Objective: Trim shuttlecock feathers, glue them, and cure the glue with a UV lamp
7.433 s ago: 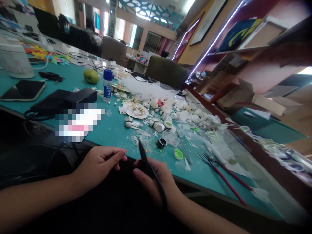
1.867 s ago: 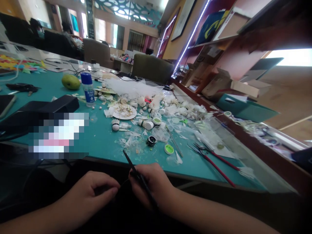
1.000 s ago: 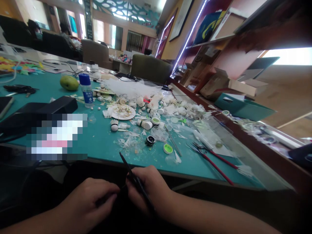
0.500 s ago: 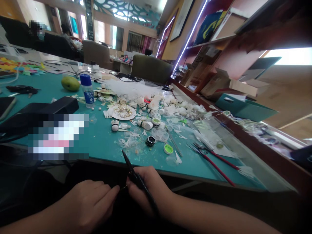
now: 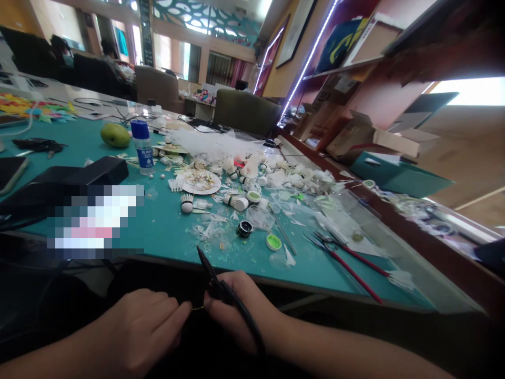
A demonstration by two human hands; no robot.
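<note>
Below the table's near edge, my left hand is closed, its thumb and finger pinching one end of a thin twisted gold wire. The wire spans the short gap to the fingertips of my right hand. That hand is wrapped round a pair of black pliers, jaws pointing up and away to the left, one curved handle bowed out over the palm. The pliers' jaws look closed with nothing seen in them. My right fingers partly hide the wire's other end.
On the green table lie shuttlecocks, a white plate of beads, a blue-capped bottle, a black jar, a green-topped tub and red-handled pliers. A green mango sits farther back. People sit beyond.
The pliers' curved handle bows farther outward from my right palm. More of the gold wire shows between my fingertips. Both hands stay in nearly the same place.
</note>
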